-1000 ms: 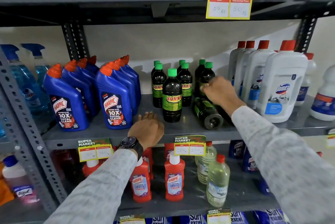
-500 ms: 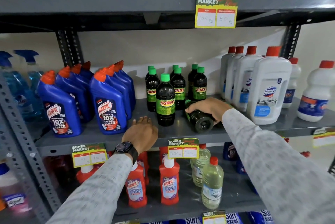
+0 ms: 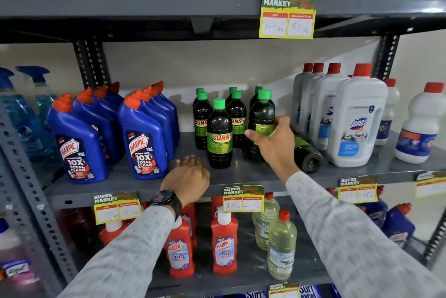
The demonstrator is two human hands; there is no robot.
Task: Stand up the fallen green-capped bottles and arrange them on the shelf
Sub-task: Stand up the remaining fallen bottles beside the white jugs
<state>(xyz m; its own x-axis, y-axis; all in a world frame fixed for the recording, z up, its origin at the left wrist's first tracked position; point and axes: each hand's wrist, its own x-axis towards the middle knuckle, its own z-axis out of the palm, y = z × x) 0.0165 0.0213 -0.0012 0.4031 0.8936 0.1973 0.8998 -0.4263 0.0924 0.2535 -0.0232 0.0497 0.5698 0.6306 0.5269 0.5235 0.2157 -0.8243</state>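
SUNNY bottle [image 3: 219, 137], HARPIC bottle [image 3: 144, 143]

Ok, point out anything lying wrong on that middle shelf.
One green-capped bottle lies on its side beside the white Domex bottle, base facing outward. The right hand holds another bottle upright. Nothing looks spilled.
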